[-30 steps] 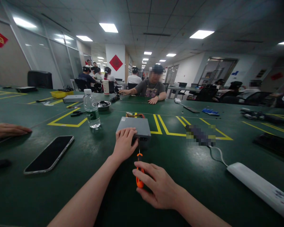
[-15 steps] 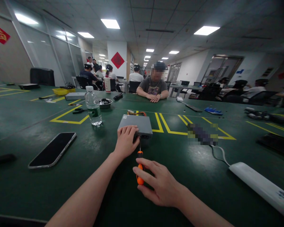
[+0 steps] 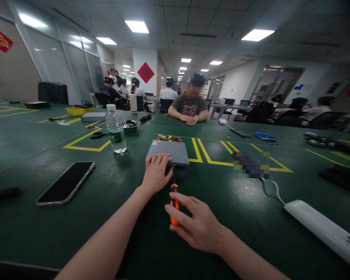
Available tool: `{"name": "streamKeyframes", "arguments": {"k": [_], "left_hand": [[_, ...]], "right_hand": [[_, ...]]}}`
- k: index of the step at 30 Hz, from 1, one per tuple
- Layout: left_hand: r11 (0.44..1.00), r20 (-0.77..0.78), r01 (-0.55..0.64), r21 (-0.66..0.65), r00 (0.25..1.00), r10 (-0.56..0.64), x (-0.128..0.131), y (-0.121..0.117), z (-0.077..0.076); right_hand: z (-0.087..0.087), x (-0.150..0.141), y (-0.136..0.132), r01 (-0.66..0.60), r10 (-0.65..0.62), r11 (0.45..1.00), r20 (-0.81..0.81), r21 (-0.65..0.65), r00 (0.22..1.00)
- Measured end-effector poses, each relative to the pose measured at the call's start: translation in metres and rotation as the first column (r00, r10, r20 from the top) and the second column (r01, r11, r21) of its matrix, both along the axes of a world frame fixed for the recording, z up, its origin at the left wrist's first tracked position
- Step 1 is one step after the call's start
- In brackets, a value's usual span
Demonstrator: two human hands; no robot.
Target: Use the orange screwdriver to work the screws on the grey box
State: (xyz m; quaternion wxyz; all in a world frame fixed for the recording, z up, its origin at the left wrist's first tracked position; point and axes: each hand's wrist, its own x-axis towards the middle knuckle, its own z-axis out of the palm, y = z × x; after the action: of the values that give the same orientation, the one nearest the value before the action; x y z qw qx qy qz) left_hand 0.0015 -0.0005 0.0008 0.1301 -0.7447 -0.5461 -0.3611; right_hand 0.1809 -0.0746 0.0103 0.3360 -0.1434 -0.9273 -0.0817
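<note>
A grey metal computer power supply (image 3: 172, 150) sits on the green table, coloured cables bunched behind it. My left hand (image 3: 157, 173) rests over its near left corner, fingers on the top and thumb at the front face, holding it. An orange and black screwdriver (image 3: 174, 206) points away from me, its shaft reaching the front face of the unit. Around its handle, the thumb and fingers of my right hand (image 3: 194, 221) are closed. Where the screwdriver's tip meets the unit is too dark to make out.
Left of the unit are a phone (image 3: 66, 182), a water bottle (image 3: 116, 132) and a metal bowl (image 3: 130, 126). A white power strip (image 3: 323, 233) with a cable lies at right. Across the table (image 3: 105, 233) sits a person (image 3: 189, 105); a blue glove-like item (image 3: 264, 136) lies further back.
My right hand has shifted its fingers slightly on the screwdriver handle, which has turned. The left hand stays on the unit. Another person's hand at the far left has gone from view.
</note>
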Motion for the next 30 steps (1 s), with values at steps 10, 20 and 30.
{"name": "streamKeyframes", "arguments": {"k": [10, 20, 30], "left_hand": [[1.000, -0.004, -0.002, 0.011, 1.000, 0.002, 0.000, 0.000, -0.001], [1.000, -0.004, -0.002, 0.004, 1.000, 0.002, 0.000, 0.000, 0.000], [1.000, -0.013, -0.003, 0.001, 1.000, 0.003, 0.000, 0.000, -0.001]], "right_hand": [[-0.005, 0.001, 0.000, -0.003, 0.000, 0.999, -0.048, -0.054, 0.999], [-0.006, 0.001, 0.004, -0.013, 0.013, 1.000, -0.121, 0.002, 0.993], [-0.003, 0.021, 0.004, -0.058, 0.081, 0.992, -0.213, 0.111, 0.974]]}}
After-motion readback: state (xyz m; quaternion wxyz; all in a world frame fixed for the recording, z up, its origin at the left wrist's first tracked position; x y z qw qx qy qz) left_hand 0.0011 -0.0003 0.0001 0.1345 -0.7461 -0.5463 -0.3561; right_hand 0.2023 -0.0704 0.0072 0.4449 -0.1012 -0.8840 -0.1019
